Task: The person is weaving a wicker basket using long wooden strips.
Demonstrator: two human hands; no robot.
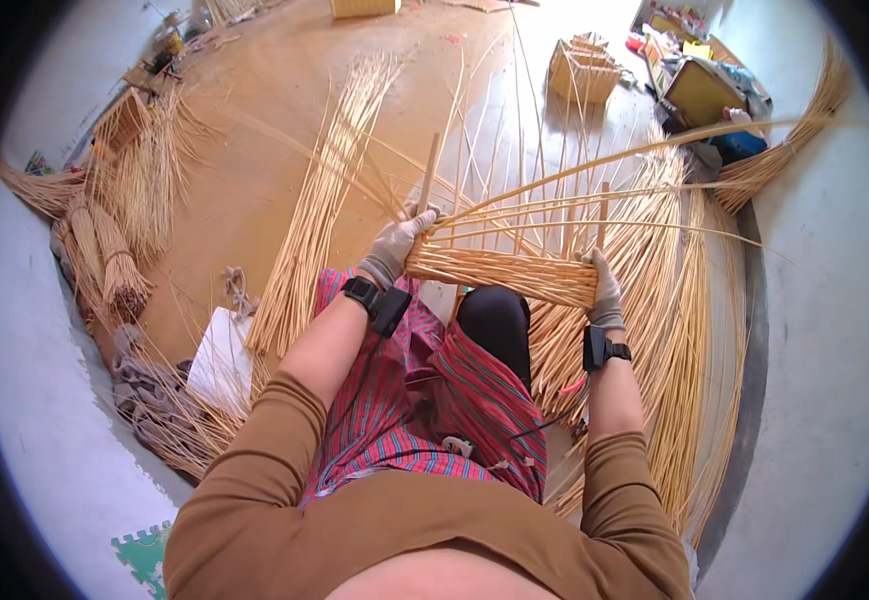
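A partly woven wicker panel is held up in front of my knees, its loose rods fanning away from me and to the right. My left hand, in a pale work glove, is closed round the panel's left end beside a thick wooden stake. The right end is gripped by my right hand, also gloved, below a second stake. The fingertips of both hands are partly hidden. A red striped cloth covers my lap, and one dark-clad knee sits under the panel.
Long willow rods lie on the floor to the left of the panel; a larger spread lies to the right. More bundles lean along the left wall. A wicker basket and a cluttered shelf stand beyond. White paper lies near my left arm.
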